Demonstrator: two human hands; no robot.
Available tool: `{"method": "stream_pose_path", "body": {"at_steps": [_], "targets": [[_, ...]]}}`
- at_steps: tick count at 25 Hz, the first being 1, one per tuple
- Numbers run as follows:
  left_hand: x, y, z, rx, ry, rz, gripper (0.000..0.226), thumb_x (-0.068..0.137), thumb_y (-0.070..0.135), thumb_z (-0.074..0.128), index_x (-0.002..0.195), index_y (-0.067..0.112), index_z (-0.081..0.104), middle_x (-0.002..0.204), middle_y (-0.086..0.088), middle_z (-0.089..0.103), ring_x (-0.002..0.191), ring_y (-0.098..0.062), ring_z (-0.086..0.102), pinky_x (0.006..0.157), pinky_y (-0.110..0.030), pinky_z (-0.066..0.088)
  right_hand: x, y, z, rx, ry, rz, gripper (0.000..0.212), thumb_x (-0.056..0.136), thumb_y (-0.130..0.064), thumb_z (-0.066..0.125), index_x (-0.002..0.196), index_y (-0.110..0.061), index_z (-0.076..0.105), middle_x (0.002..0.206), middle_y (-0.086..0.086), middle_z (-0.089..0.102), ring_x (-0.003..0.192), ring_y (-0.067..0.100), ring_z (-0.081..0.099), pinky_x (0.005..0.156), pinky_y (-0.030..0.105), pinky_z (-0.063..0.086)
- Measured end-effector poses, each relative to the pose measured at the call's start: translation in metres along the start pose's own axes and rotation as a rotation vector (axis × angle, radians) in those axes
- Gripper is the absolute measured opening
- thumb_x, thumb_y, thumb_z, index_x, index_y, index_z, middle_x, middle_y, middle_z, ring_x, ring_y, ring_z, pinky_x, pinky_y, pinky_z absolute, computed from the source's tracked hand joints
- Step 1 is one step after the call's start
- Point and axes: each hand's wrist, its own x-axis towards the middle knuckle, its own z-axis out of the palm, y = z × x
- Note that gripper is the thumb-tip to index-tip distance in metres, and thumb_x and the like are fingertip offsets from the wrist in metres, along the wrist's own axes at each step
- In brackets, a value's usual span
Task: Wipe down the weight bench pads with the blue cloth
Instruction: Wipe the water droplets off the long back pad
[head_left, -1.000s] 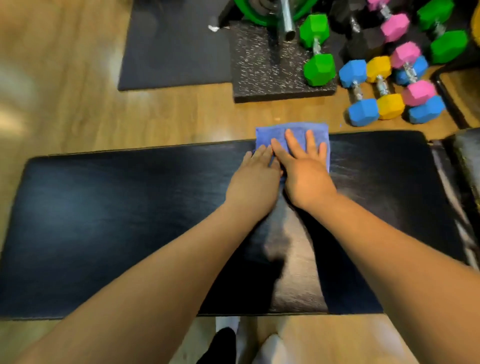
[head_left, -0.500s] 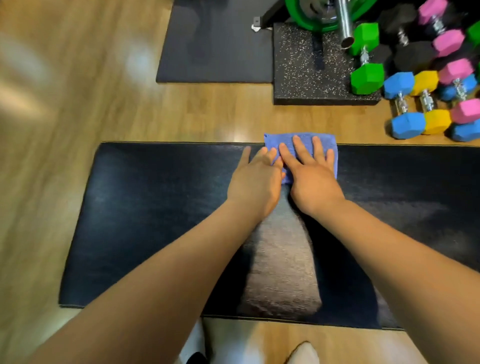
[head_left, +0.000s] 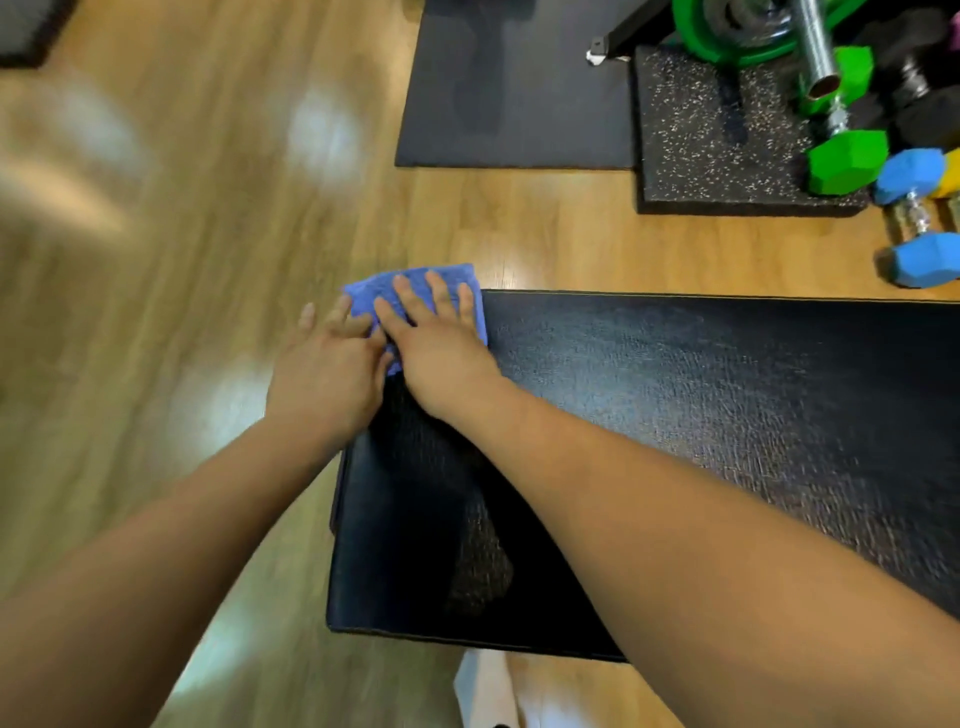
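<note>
The wooden floor (head_left: 182, 234) fills the left half and the top band of the frame, blurred on the left with pale glints of light. A black bench pad (head_left: 701, 415) takes up the lower right. Its short left end runs down the middle of the frame, and its far edge runs off to the right.

Two bare forearms reach up from the bottom corners and meet at the pad's far left corner, at frame centre. A dark mat (head_left: 514, 88) lies at top centre, and a speckled mat (head_left: 717, 150) touches its right side.

The right hand (head_left: 441, 358) lies flat on the cloth (head_left: 369, 293), fingers straight and slightly spread, pressing it down. The left hand (head_left: 327, 374) sits just beside it on the left, touching it. It is also flat, with straight fingers resting on the cloth's left edge. Neither hand grips anything.

The blue cloth is folded and sits on the pad's far left corner, overhanging the far edge and the left end.

At upper right a green dumbbell (head_left: 847, 161) rests on the speckled mat, with a blue dumbbell (head_left: 919, 218) on the floor beside it. A steel bar (head_left: 815, 47) pokes out of a green plate (head_left: 727, 41) above them.
</note>
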Motion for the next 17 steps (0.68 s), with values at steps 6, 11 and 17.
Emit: {"method": "stream_pose_path", "body": {"at_steps": [6, 11, 17], "targets": [[0.042, 0.15, -0.047, -0.356, 0.003, 0.25, 0.033, 0.094, 0.022, 0.049, 0.124, 0.01, 0.054, 0.137, -0.008, 0.051, 0.118, -0.032, 0.054, 0.093, -0.038, 0.043, -0.106, 0.144, -0.023, 0.004, 0.082, 0.223, 0.065, 0.088, -0.014, 0.033, 0.15, -0.029, 0.019, 0.16, 0.003, 0.008, 0.148, 0.025, 0.003, 0.122, 0.041, 0.004], [0.037, 0.197, -0.049, -0.459, 0.022, 0.437, 0.042, 0.095, 0.02, 0.048, 0.136, 0.013, 0.047, 0.148, -0.002, 0.041, 0.139, -0.02, 0.035, 0.108, -0.029, 0.029, -0.161, 0.153, -0.014, 0.077, 0.144, 0.549, 0.07, 0.083, -0.013, 0.04, 0.149, -0.031, 0.024, 0.16, 0.003, 0.011, 0.148, 0.03, 0.003, 0.12, 0.046, 0.003], [-0.087, 0.068, -0.013, -0.449, 0.15, 0.277, 0.034, 0.083, 0.025, 0.048, 0.102, 0.009, 0.071, 0.115, -0.008, 0.069, 0.11, -0.024, 0.059, 0.102, -0.021, 0.036, -0.148, -0.004, 0.032, 0.06, 0.01, 0.217, 0.061, 0.094, -0.029, 0.031, 0.152, -0.024, 0.013, 0.161, 0.001, -0.001, 0.146, 0.031, -0.013, 0.118, 0.052, -0.01]]}}
